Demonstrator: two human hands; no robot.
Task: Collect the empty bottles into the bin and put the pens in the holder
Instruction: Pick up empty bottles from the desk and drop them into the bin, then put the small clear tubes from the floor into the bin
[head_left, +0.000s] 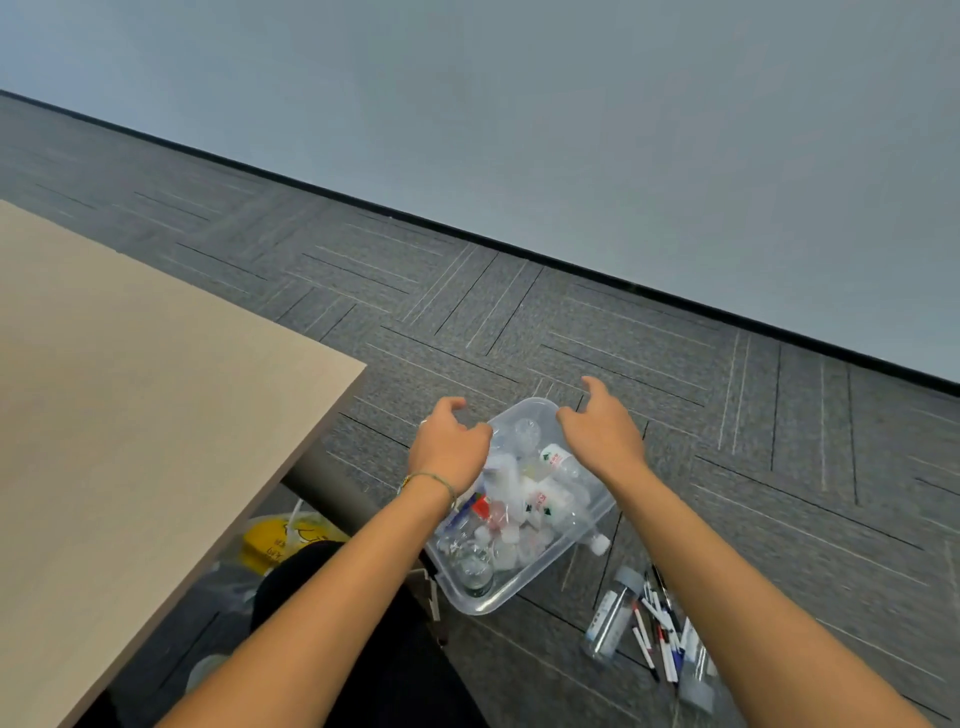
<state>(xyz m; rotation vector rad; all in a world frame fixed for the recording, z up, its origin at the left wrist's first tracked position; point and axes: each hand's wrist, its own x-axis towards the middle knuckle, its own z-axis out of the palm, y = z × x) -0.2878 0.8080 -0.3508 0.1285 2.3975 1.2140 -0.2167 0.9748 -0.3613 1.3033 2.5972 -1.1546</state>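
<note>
A clear plastic bin (485, 603) stands on the carpet, filled with several empty clear bottles (556, 501). My left hand (449, 447) hovers over the bin's left rim, fingers loosely curled and holding nothing. My right hand (602, 428) hovers over the far right rim, fingers also loosely curled and empty. One bottle's white cap (598, 543) pokes over the right rim. To the right of the bin, a clear bottle with a grey cap (613, 616) lies on the floor beside a scatter of several pens (660, 631). Another clear container (696, 670) lies among the pens.
A beige table (130, 389) fills the left side, its corner near the bin, with a grey leg (332, 486) below. Under the table sits a yellow object (283, 540). The dark grey carpet (519, 322) runs to a pale wall (571, 130).
</note>
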